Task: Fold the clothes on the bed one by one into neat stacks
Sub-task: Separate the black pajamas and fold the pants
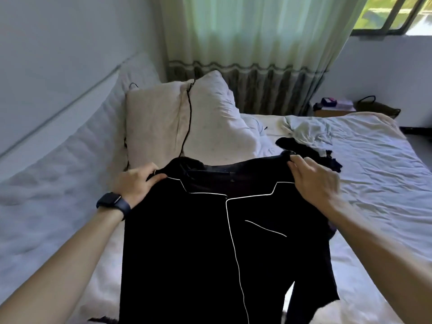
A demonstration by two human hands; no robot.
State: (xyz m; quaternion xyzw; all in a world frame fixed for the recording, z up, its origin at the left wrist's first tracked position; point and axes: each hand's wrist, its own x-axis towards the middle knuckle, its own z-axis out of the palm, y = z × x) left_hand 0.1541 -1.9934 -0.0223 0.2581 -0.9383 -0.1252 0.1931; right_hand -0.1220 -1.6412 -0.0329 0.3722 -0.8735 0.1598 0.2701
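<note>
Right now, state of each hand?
Left hand: grips the black shirt at one shoulder.
Right hand: grips the black shirt at the other shoulder.

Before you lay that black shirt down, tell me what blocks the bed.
Nothing visible blocks it. The left hand and right hand hold the black shirt over the bed; pillows lie beyond it, the clothes pile to its right.

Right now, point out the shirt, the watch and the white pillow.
shirt [182, 253]: head view, front panel.
watch [109, 199]: head view, its screen.
white pillow [215, 118]: head view, middle of its case.
</note>
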